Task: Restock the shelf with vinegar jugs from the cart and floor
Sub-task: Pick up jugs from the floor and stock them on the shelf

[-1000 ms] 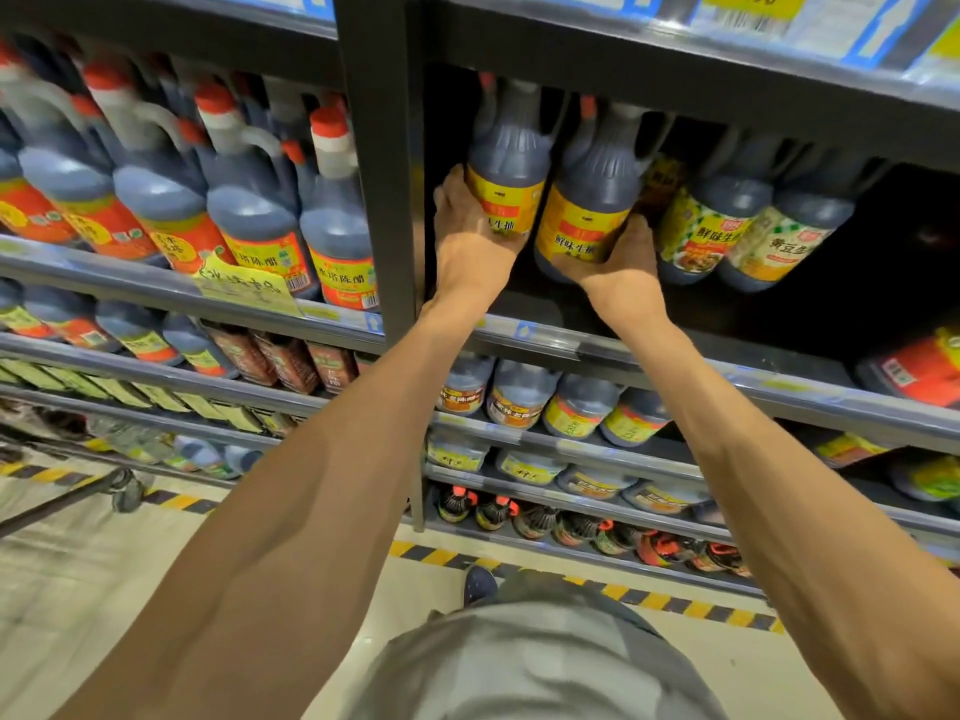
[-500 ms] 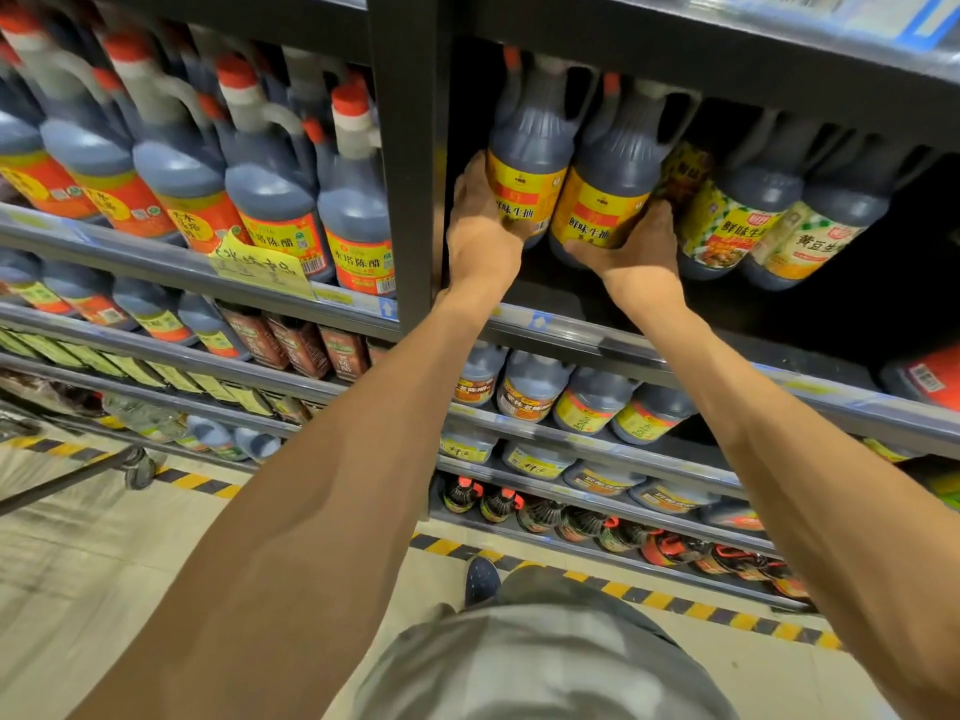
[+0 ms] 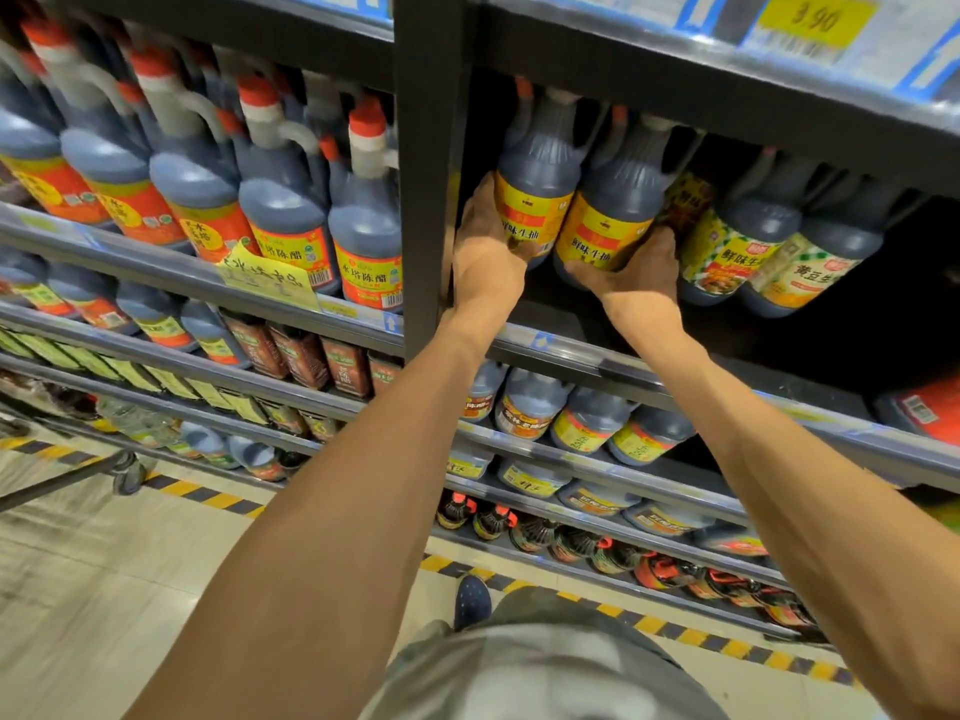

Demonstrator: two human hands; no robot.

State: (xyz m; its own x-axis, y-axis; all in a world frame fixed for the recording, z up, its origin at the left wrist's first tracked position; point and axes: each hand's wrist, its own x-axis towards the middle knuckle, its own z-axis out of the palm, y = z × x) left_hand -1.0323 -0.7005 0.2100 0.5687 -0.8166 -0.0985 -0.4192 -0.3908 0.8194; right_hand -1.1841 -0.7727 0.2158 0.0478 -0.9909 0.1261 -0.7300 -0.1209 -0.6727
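Note:
Two dark jugs with yellow labels stand side by side on the shelf (image 3: 561,350) just right of the black upright post (image 3: 428,163). My left hand (image 3: 485,262) grips the lower left side of the left jug (image 3: 537,179). My right hand (image 3: 631,275) cups the bottom of the right jug (image 3: 610,210), fingers wrapped under its base. Both arms reach up and forward. Farther right on the same shelf stand more dark jugs with green and yellow labels (image 3: 737,246).
Left of the post, a row of red-capped vinegar jugs with orange labels (image 3: 283,210) fills the shelf. Lower shelves hold smaller jugs (image 3: 530,407) and bottles. A cart's frame and wheel (image 3: 127,472) sit at the left on the floor by the yellow-black stripe.
Both hands stay on the two yellow-label jugs. The jugs and hands have shifted slightly deeper and to the right on the shelf as my view moved closer.

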